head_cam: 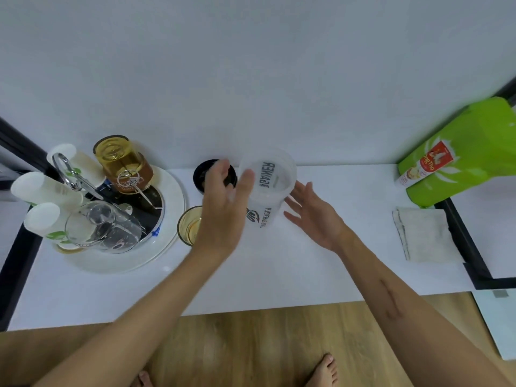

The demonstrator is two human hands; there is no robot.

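A clear plastic shaker cup (269,185) with dark lettering stands open and upright at the middle back of the white table (279,275). My left hand (226,208) hovers at its left side, fingers straight and loosely spread, blurred; whether it touches the cup I cannot tell. My right hand (312,216) lies open just right of the cup, fingers pointing toward it, with a small gap. A black round lid (203,174) lies behind my left hand, partly hidden. An amber glass (190,224) stands left of my left wrist.
A round white tray (156,247) at the left holds upturned glasses, an amber jar (122,163) and white cups (42,188). A green bag (469,152) stands at the far right, a folded grey cloth (424,233) in front of it. Wooden floor and my bare feet lie below.
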